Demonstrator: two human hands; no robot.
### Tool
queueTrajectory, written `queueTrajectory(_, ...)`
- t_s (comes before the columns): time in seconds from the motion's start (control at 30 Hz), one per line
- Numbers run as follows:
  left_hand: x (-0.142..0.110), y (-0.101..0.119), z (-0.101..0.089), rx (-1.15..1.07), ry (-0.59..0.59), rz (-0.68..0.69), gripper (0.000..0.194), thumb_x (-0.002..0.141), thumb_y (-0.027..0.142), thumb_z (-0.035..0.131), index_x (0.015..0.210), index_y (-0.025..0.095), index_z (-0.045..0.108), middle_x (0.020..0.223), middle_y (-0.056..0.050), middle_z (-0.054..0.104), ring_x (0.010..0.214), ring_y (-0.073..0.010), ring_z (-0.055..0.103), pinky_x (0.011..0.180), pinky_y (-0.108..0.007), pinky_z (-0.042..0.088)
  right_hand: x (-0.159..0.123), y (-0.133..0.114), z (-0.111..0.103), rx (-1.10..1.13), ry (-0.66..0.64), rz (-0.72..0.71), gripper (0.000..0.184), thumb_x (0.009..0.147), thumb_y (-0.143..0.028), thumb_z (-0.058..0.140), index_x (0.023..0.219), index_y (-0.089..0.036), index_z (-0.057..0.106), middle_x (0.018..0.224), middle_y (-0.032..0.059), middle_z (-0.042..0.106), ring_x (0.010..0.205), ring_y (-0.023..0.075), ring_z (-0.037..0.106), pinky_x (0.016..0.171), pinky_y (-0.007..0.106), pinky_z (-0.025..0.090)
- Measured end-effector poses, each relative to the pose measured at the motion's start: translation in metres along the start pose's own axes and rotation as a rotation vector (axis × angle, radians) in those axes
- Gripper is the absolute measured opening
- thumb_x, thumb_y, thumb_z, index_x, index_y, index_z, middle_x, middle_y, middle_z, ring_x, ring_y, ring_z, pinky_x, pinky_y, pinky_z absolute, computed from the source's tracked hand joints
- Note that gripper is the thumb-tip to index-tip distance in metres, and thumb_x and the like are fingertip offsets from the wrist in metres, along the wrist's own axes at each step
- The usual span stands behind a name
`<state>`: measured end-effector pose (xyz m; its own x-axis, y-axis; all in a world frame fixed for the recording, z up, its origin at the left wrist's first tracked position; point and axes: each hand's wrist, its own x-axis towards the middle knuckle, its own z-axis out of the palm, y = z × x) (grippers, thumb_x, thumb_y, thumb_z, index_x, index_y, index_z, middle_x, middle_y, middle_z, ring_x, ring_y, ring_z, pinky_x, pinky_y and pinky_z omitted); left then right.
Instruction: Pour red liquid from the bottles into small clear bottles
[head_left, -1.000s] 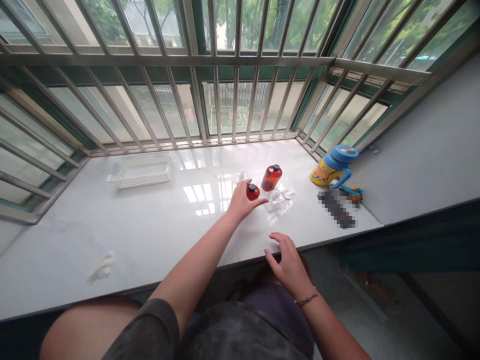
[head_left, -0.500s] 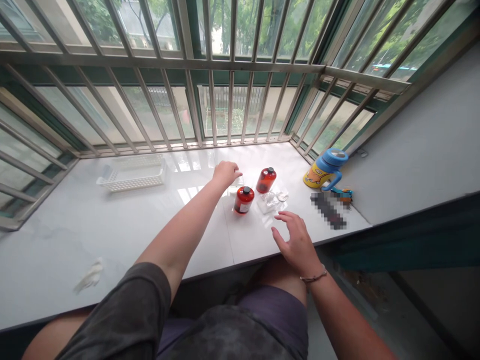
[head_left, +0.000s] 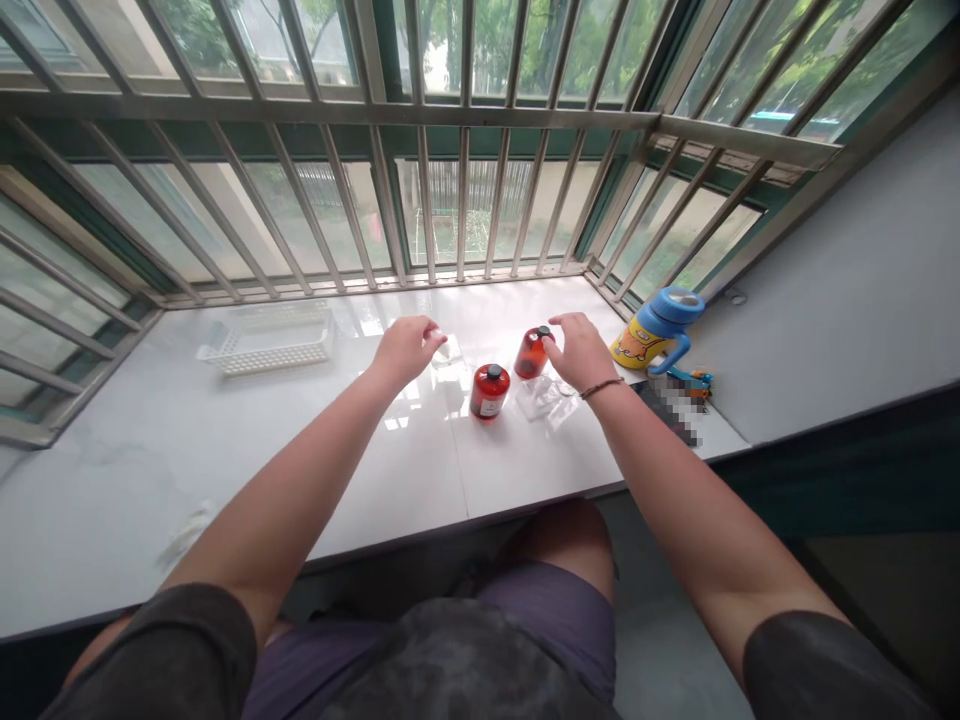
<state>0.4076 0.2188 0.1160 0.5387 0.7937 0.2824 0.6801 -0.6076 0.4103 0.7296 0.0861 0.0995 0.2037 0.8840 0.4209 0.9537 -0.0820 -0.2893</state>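
My left hand [head_left: 407,350] is pinched at the edge of a small clear plastic piece [head_left: 448,351] over the counter; its exact kind is hard to make out. My right hand [head_left: 582,350] is at the far amber-red bottle [head_left: 531,357], thumb and forefinger apart beside its black cap. Whether they touch the bottle is unclear. A second amber-red bottle [head_left: 490,393] with a black cap and pale label stands upright nearer to me, between the hands. Crumpled clear plastic [head_left: 536,398] lies right of it, below my right hand.
A white perforated basket [head_left: 274,352] sits at the back left. On the right stand a blue and yellow mug [head_left: 654,330] and a dark, partly blurred object [head_left: 664,408]. A crumpled white item [head_left: 184,535] lies front left. Metal bars [head_left: 465,205] border the white counter [head_left: 390,470].
My right hand has moved forward from the counter's front edge to the far bottle. My left hand has drawn left, away from the bottles, with the clear plastic piece.
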Motion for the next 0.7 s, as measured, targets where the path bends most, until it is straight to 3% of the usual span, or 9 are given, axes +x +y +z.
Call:
queueTrajectory(0.2, -0.086, -0.033, -0.070, 0.059, 0.101, -0.067, 0.026, 0.101, 0.045, 0.063, 0.104, 0.021, 0.072, 0.093, -0.007, 0.073, 0.090, -0.0263, 0.064, 0.080, -0.038, 0.047, 0.033, 0.004, 0.026, -0.033, -0.097, 0.018, 0.027, 0.096, -0.031, 0.065, 0.114, -0.015, 0.078, 0.114, 0.0166, 0.074, 0.103, 0.0310, 0.067, 0.095, 0.043, 0.053)
queueTrajectory(0.33, -0.143, -0.055, -0.100, 0.131, 0.075, -0.168, 0.029, 0.100, 0.049, 0.062, 0.099, 0.022, 0.071, 0.093, -0.006, 0.074, 0.089, -0.0263, 0.065, 0.078, -0.037, 0.047, 0.038, 0.000, 0.022, -0.038, -0.086, 0.030, 0.021, 0.096, -0.029, 0.065, 0.105, -0.017, 0.079, 0.107, 0.0140, 0.075, 0.097, 0.0287, 0.067, 0.091, 0.042, 0.053)
queueTrajectory(0.4, -0.168, -0.065, -0.109, 0.160, 0.061, -0.242, 0.032, 0.099, 0.052, 0.061, 0.099, 0.022, 0.071, 0.094, -0.007, 0.074, 0.089, -0.0267, 0.065, 0.076, -0.037, 0.046, 0.038, -0.006, 0.010, -0.029, -0.035, 0.018, 0.021, 0.097, -0.029, 0.064, 0.107, -0.017, 0.078, 0.109, 0.0141, 0.075, 0.100, 0.0296, 0.067, 0.092, 0.042, 0.053)
queueTrajectory(0.5, -0.197, -0.079, -0.112, 0.177, 0.064, -0.347, 0.035, 0.097, 0.056, 0.061, 0.100, 0.023, 0.072, 0.095, -0.007, 0.075, 0.088, -0.0271, 0.066, 0.077, -0.038, 0.047, 0.033, -0.026, -0.021, 0.033, 0.142, -0.080, 0.023, 0.099, -0.033, 0.065, 0.112, -0.019, 0.076, 0.109, 0.0131, 0.076, 0.102, 0.0301, 0.068, 0.093, 0.044, 0.054)
queueTrajectory(0.6, -0.217, -0.088, -0.108, 0.159, 0.101, -0.419, 0.036, 0.095, 0.057, 0.063, 0.102, 0.023, 0.073, 0.095, -0.007, 0.075, 0.088, -0.0274, 0.067, 0.079, -0.038, 0.049, 0.017, -0.060, -0.060, 0.117, 0.271, -0.209, 0.024, 0.101, -0.036, 0.067, 0.118, -0.022, 0.076, 0.107, 0.0103, 0.077, 0.092, 0.0282, 0.070, 0.090, 0.045, 0.056)
queueTrajectory(0.7, -0.229, -0.093, -0.099, 0.124, 0.125, -0.450, 0.035, 0.093, 0.057, 0.064, 0.100, 0.024, 0.073, 0.094, -0.006, 0.075, 0.089, -0.0277, 0.069, 0.082, -0.039, 0.050, -0.011, -0.102, -0.091, 0.203, 0.286, -0.332, 0.021, 0.100, -0.034, 0.071, 0.118, -0.024, 0.076, 0.107, 0.0078, 0.078, 0.091, 0.0267, 0.072, 0.086, 0.042, 0.058)
